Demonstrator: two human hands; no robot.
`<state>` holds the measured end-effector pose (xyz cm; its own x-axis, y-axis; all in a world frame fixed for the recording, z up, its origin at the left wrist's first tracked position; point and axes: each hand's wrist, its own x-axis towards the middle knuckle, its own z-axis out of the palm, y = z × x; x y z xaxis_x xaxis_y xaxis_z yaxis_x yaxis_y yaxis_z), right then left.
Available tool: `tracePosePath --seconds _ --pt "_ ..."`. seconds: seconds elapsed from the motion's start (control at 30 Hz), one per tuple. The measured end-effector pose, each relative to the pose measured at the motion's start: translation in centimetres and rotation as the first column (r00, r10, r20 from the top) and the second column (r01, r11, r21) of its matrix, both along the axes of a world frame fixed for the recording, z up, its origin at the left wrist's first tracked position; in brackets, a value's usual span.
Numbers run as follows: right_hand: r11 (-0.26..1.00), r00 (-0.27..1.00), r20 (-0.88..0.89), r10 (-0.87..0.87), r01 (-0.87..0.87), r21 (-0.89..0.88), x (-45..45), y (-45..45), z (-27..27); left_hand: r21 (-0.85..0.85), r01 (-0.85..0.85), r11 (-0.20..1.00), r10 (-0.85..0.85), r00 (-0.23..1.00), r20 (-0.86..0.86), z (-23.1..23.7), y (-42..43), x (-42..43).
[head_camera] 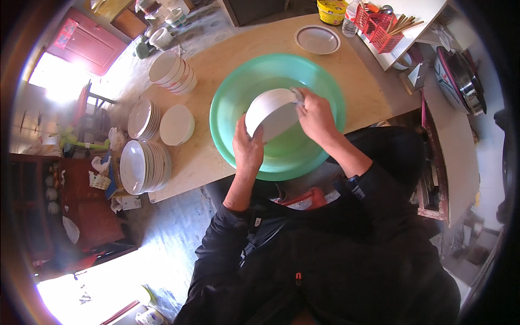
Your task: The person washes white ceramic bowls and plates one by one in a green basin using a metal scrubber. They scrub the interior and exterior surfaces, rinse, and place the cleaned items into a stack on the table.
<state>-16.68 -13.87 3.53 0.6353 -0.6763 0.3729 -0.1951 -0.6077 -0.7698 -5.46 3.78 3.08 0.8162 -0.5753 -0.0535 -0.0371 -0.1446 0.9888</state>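
Observation:
A white bowl [273, 110] is held tilted over a wide green plastic basin [227, 77]. My left hand [248, 148] grips the bowl's lower left edge, its thumb against the rim. At the upper right edge, my right hand [315, 118] presses a greyish cloth [297, 96] onto the rim, pinching cloth and bowl together. The basin stands at the near edge of a wooden tabletop [203, 158], and its greenish bottom shows below the bowl.
Left of the basin stand stacked bowls [172, 73], a single white bowl [177, 125] and two plate stacks [144, 120], [145, 167]. Beyond it lie a shallow plate [317, 39], a yellow tub [332, 12], a plastic bottle [350, 20] and red baskets [378, 30] with chopsticks.

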Motion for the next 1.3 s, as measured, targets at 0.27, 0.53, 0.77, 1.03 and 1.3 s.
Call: tracePosePath --seconds 0.27,0.53,0.77,1.03,1.3 --pt "0.962 1.000 0.014 -0.006 0.002 0.274 0.8 1.3 -0.3 -0.232 0.081 0.969 -0.066 0.995 0.071 -1.7 0.2 1.1" --pt "0.676 0.991 0.122 -0.054 -0.053 0.735 1.8 2.4 -1.7 -0.288 0.112 0.951 -0.159 0.976 -0.146 0.6 0.1 0.1" --pt "0.998 0.992 0.124 -0.027 0.020 0.058 0.2 0.1 0.1 -0.052 0.054 0.997 -0.058 0.996 -0.069 1.2 -0.3 0.1" --pt "0.958 0.989 0.145 0.010 -0.051 0.281 0.3 0.9 0.2 -0.291 0.074 0.954 -0.095 0.994 -0.058 0.8 0.0 -0.4" --pt "0.767 0.929 0.361 0.083 -0.291 0.572 1.1 2.5 -2.5 -0.438 0.181 0.880 -0.205 0.979 -0.008 -1.2 0.1 0.8"
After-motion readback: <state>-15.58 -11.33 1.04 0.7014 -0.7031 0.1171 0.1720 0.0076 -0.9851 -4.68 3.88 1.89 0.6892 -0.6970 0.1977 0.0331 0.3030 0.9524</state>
